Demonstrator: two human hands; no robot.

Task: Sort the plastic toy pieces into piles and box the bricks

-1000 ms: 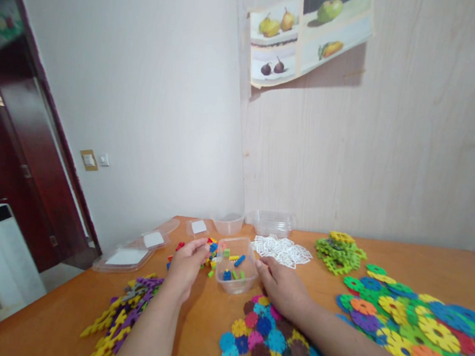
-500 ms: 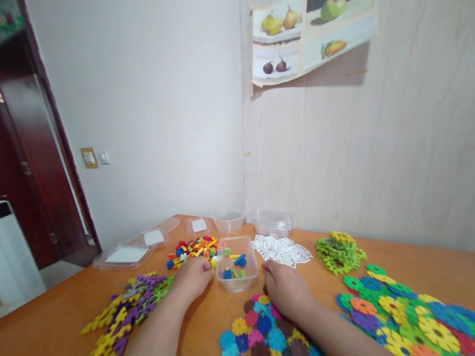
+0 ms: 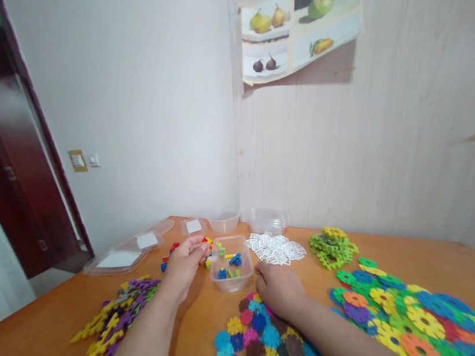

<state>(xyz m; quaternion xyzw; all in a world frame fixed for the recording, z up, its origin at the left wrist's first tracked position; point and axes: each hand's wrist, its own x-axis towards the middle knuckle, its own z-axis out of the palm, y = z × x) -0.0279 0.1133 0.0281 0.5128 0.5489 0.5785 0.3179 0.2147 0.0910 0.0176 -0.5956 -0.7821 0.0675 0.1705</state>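
My left hand (image 3: 186,260) is over the pile of small building bricks (image 3: 172,249), left of a clear plastic container (image 3: 230,282). Its fingers are curled together, and whatever they hold is too small to make out. Inside the container lie several bricks, among them a blue brick (image 3: 236,259) and a green one (image 3: 231,273). My right hand (image 3: 279,287) rests at the container's right side, fingers curled in and largely hidden. Beneath that wrist spreads a pile of small flower-shaped discs (image 3: 271,336) in many colours.
White lattice pieces (image 3: 276,248) lie behind the container, with green interlocking pieces (image 3: 333,249) farther right. Large notched discs (image 3: 424,323) cover the right side. Yellow and purple pieces (image 3: 118,320) lie at left. Clear lids (image 3: 117,258) and empty tubs (image 3: 267,221) stand toward the wall.
My left hand has lifted and turned over the brick pile, hiding more of it. My right hand keeps its place beside the container. The whole view has shifted slightly.
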